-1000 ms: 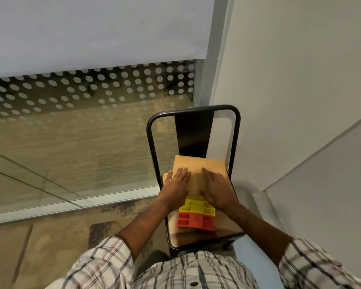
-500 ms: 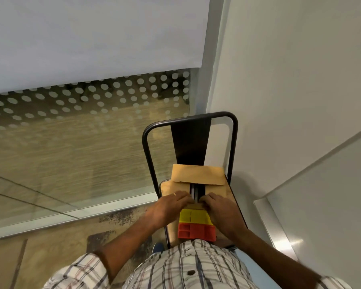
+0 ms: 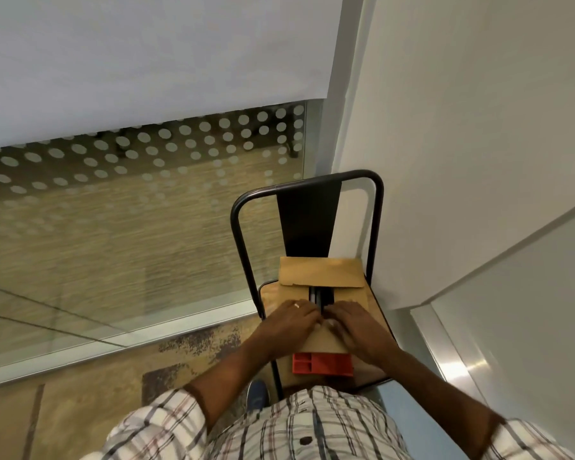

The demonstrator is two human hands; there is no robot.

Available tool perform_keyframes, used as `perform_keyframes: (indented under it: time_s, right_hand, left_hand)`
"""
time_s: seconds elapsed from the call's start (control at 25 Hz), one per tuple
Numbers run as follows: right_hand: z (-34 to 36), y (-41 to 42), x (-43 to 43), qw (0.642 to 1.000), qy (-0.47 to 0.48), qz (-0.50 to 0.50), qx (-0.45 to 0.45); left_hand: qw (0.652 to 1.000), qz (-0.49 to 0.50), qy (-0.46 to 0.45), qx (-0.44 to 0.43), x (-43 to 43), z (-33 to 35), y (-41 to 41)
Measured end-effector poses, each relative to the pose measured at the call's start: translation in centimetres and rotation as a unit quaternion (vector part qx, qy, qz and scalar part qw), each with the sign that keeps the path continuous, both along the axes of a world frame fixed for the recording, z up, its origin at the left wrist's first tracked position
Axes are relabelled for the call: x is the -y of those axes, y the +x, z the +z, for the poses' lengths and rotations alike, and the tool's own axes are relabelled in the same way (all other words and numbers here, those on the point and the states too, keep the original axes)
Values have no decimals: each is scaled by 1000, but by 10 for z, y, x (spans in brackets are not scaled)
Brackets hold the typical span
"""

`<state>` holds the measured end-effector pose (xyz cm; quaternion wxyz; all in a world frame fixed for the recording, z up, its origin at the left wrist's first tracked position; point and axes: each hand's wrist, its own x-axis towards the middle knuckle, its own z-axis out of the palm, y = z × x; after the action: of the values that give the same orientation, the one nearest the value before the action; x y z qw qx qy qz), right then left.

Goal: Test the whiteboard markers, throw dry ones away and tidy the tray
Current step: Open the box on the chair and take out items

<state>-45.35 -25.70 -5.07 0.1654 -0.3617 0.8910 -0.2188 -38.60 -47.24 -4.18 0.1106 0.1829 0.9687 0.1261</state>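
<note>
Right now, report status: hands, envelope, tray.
Status: left hand and right hand gripping brown paper envelope at its mouth. Inside, dark slim sticks showing. Partly under envelope, red plastic tray at near edge of chair seat.

The person is wearing a white checked shirt crossed with dark grey and faded red lines, and a small dark button is showing on its front. The left sleeve and the right sleeve are ending near the elbows, leaving the forearms bare. A pale metal ring is circling one finger of the left hand. A blue shoe is peeking out beyond the shirt.
</note>
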Motion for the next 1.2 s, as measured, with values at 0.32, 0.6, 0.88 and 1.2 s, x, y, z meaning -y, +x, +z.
perform_keyframes:
  time_s: [0.32, 0.6, 0.88, 1.2]
  right_hand:
    - [7, -40, 38, 973, 195, 92, -80]
    - [22, -34, 29, 984, 105, 1, -148]
    - [46, -42, -3, 974, 109, -75, -185]
    - [46, -51, -10, 949, 237, -92, -185]
  left_hand:
    - [995, 41, -94, 9, -6, 0, -26]
    - [986, 86, -117, -75, -6, 2, -28]
    - [975, 90, -145, -145, 22, 36, -28]
    - [981, 50, -182, -35, 32, 37, -31]
